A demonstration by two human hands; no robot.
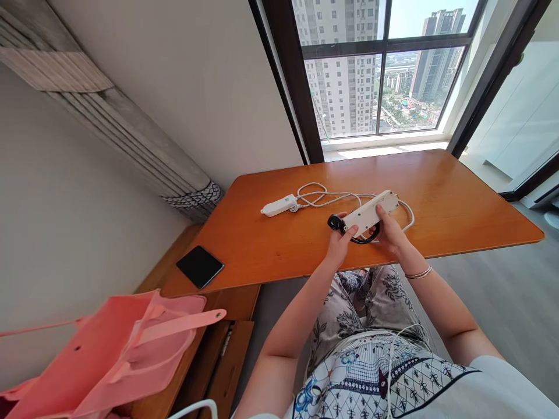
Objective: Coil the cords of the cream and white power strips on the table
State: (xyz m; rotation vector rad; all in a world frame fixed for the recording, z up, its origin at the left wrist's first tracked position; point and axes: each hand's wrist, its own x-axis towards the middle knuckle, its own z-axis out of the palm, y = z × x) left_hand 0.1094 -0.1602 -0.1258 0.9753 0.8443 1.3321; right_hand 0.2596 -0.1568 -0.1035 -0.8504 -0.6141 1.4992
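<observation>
A white power strip [374, 210] lies slightly raised over the orange wooden table [458, 203], and both hands grip it. My left hand [339, 243] holds its near left end, fingers curled, right beside a black plug [335, 222] and a black cable [367, 238] looping under the strip. My right hand [390, 233] clasps the strip's middle from the right, thumb on top. A second, smaller white power strip [279, 205] rests further left on the table, joined by a coiled white cord [318, 196].
A black phone [200, 266] lies on the table's near left corner. A pink bag [117, 355] sits on a lower wooden bench [227, 349] at the left. Behind the table is a large window [375, 70]; folded grey curtains [131, 134] hang along the left wall.
</observation>
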